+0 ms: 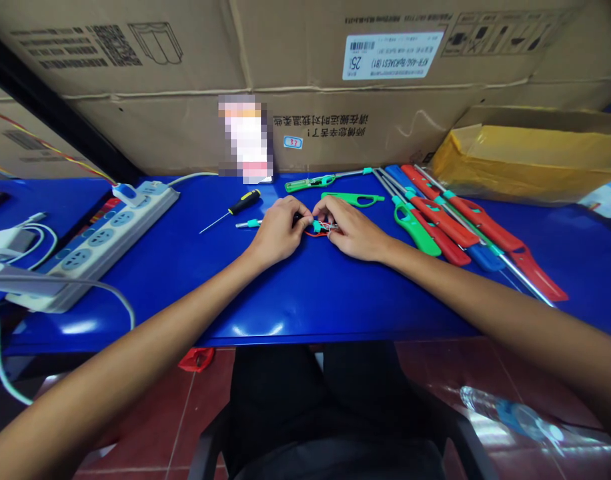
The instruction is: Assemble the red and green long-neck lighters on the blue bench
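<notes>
Over the middle of the blue table, my left hand (279, 232) and my right hand (358, 230) nearly meet at a partly opened long-nosed lighter (316, 227). Its metal tube sticks out to the left from under my left hand, with a teal collar on it. My left thumb and forefinger pinch it near the middle. The fingers of my right hand are closed on its right end, where thin wires and a red edge show; my fingers hide much of the rest. Just behind lie a green handle shell (353, 199) and a green lighter (310, 183) with its inside exposed.
To the left lies a screwdriver (243, 201), beyond it a power strip (98, 243) with cables. Several red, green and blue lighters (453, 220) are heaped at right, before a yellow-wrapped box (528, 160). A phone with a blurred screen (248, 140) leans against the cardboard (185, 133).
</notes>
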A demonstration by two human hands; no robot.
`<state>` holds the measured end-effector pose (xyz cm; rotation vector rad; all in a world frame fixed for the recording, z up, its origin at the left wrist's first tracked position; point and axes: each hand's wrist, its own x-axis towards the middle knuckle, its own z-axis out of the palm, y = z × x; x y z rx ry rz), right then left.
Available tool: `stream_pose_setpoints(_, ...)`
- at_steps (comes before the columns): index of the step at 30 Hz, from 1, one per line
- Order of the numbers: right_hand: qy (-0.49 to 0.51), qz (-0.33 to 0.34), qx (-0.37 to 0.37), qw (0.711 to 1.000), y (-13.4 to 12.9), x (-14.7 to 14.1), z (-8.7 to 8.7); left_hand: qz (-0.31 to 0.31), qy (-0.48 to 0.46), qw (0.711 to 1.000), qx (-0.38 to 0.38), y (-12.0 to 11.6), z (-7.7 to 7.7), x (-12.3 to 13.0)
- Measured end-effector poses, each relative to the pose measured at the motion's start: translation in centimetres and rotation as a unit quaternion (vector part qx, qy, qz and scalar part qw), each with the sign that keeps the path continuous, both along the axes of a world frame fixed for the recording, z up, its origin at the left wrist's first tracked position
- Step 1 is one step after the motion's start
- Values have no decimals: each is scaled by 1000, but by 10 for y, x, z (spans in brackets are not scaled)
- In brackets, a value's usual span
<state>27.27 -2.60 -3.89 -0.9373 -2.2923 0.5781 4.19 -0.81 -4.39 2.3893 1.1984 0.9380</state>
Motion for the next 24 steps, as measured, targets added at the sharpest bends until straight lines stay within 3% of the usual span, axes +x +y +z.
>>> stream_pose_setpoints(12,11,0,-1,1000,0,0,0,10,23,999,29,-7,1,2)
stream_pose_setpoints(17,18,2,-8,1000,0,1,0,-18,68,996,52,-5,3,0)
stream_pose_setpoints(24,14,8,-20,1000,-13,0,6,-57,42,997,20,-15,10,-5)
